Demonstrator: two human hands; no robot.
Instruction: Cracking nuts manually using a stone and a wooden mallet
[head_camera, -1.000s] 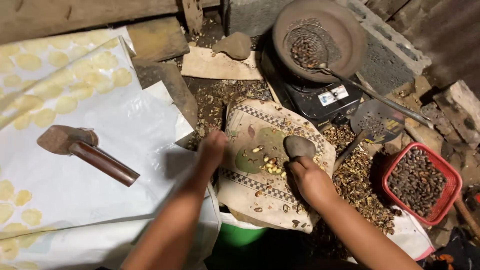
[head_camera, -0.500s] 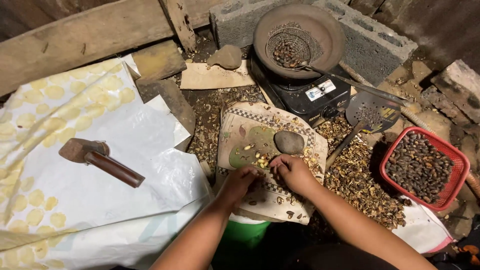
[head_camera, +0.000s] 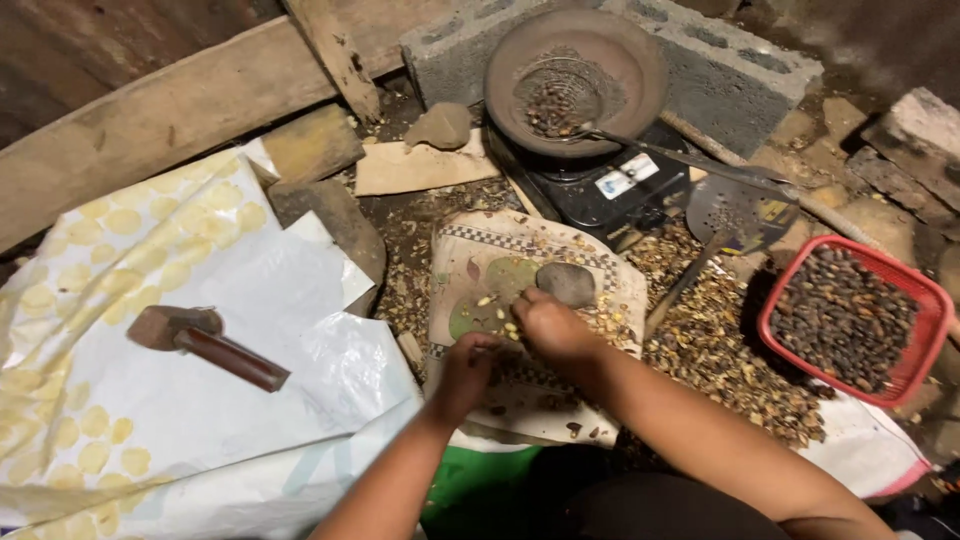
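Note:
A patterned cloth (head_camera: 590, 262) lies on the ground with small pale kernels (head_camera: 505, 322) scattered over a green patch. A round grey stone (head_camera: 566, 283) rests on the cloth. My right hand (head_camera: 545, 325) sits just below the stone, fingers curled over the kernels; what it grips is hidden. My left hand (head_camera: 470, 362) is beside it on the cloth, fingers bent down among the kernels and shell bits.
A hammer (head_camera: 205, 341) lies on a white and yellow plastic sheet (head_camera: 120, 250) at left. A red basket (head_camera: 925, 320) of dark nuts stands at right, with nut shells (head_camera: 715, 350) heaped beside it. Behind are a stove with a pan (head_camera: 575, 75), a skimmer (head_camera: 735, 205) and concrete blocks (head_camera: 740, 75).
My right hand has let go of the grey stone, which now rests on the cloth. Both hands have drawn back to the kernels at the cloth's middle.

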